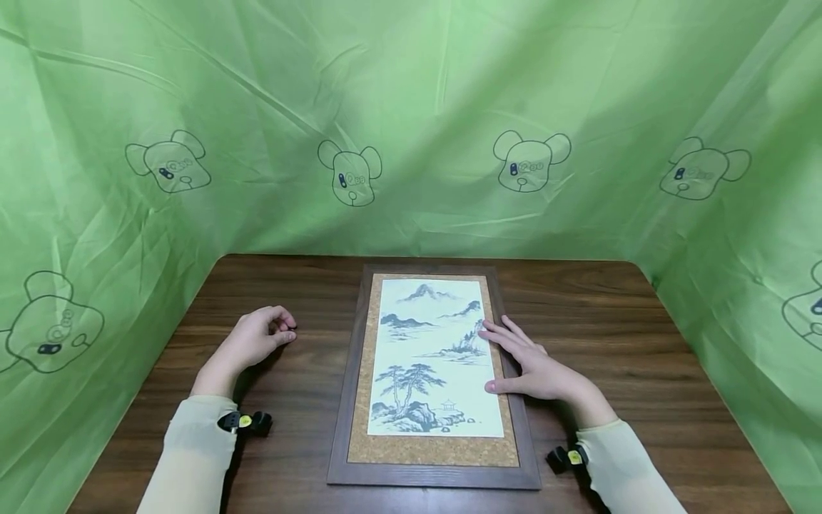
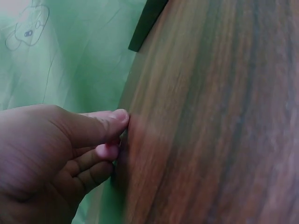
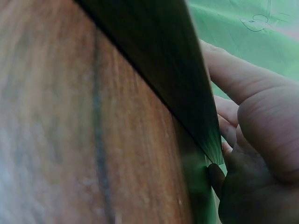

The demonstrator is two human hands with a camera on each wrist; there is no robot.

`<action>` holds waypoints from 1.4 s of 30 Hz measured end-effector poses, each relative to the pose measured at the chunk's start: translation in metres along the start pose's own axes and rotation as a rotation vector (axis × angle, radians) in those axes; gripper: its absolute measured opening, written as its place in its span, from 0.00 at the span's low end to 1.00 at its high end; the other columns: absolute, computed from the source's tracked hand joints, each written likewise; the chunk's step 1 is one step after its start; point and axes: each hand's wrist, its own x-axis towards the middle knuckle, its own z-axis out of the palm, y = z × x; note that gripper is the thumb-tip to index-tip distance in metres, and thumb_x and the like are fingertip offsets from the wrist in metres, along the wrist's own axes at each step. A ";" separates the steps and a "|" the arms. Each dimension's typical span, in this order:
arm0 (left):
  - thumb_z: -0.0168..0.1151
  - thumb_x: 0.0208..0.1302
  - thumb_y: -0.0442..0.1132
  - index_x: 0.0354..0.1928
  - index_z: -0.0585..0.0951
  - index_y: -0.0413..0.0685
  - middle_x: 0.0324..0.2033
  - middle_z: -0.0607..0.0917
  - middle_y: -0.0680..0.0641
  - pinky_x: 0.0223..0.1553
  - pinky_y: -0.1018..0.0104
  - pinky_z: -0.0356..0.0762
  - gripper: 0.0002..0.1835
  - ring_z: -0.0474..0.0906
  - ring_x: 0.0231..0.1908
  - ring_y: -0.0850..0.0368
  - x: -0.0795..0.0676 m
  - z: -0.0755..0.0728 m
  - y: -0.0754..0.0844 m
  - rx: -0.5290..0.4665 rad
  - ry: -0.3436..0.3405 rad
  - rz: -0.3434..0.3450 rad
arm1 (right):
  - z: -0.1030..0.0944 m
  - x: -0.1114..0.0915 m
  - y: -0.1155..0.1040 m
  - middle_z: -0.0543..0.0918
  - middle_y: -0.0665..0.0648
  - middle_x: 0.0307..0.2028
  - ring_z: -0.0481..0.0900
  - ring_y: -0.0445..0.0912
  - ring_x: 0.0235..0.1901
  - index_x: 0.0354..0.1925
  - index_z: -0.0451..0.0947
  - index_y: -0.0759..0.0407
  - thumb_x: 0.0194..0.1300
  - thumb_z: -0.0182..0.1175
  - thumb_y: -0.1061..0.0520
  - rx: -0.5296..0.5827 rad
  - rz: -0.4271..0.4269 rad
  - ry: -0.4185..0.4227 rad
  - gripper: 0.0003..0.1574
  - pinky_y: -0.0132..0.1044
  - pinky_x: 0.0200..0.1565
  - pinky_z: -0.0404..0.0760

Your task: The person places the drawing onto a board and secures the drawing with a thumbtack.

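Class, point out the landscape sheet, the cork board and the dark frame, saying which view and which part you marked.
Landscape sheet [image 1: 437, 357]: head view, middle of the printed face.
Cork board [image 1: 433, 451]: head view, bare strip below the sheet.
Dark frame [image 1: 433, 476]: head view, its near rail.

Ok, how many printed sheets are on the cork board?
1. The printed sheet lies on the cork board inside the frame, its right edge partly covered by the right hand. Any sheet underneath would be hidden.
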 end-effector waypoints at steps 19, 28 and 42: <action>0.73 0.74 0.36 0.43 0.86 0.52 0.33 0.87 0.54 0.36 0.64 0.76 0.04 0.81 0.34 0.57 0.005 0.005 0.023 -0.128 0.162 0.035 | 0.000 0.001 0.000 0.51 0.55 0.88 0.33 0.63 0.87 0.86 0.59 0.48 0.70 0.75 0.37 0.015 -0.014 0.001 0.59 0.90 0.67 0.36; 0.75 0.73 0.39 0.45 0.87 0.53 0.33 0.86 0.52 0.26 0.64 0.76 0.04 0.77 0.27 0.55 0.024 0.024 0.065 -0.281 0.167 0.056 | 0.001 -0.002 0.001 0.51 0.55 0.88 0.32 0.63 0.87 0.87 0.59 0.47 0.70 0.76 0.37 0.022 -0.016 0.002 0.59 0.91 0.66 0.37; 0.74 0.71 0.40 0.39 0.89 0.56 0.34 0.89 0.56 0.32 0.59 0.79 0.02 0.78 0.26 0.57 0.102 0.065 0.135 -0.244 0.074 0.172 | 0.001 -0.001 0.003 0.51 0.54 0.88 0.33 0.64 0.87 0.86 0.59 0.48 0.69 0.76 0.36 0.012 -0.024 0.005 0.59 0.91 0.66 0.40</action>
